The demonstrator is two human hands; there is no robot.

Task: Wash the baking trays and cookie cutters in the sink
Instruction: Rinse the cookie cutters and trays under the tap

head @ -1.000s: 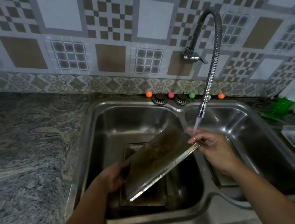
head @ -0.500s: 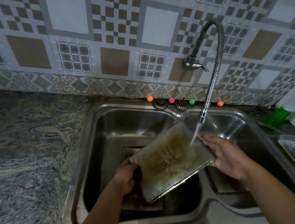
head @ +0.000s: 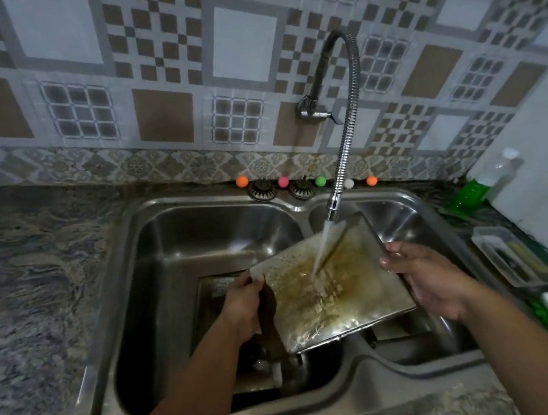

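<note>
Over the divider of the double sink (head: 177, 219) we hold a stained baking tray (head: 353, 301), tilted, under water running from the flexible faucet (head: 348, 136). Our left hand (head: 243, 306) curls its grip round the tray's left edge, and our right hand (head: 430, 279) closes its grip on the right edge. Below, another tray (head: 216, 285) lies in the left basin, and green containers (head: 468, 197) sit on the table at right.

Faucet hose (head: 348, 136) overhanging baking tray (head: 341, 288), left basin (head: 181, 253) rear open
</note>
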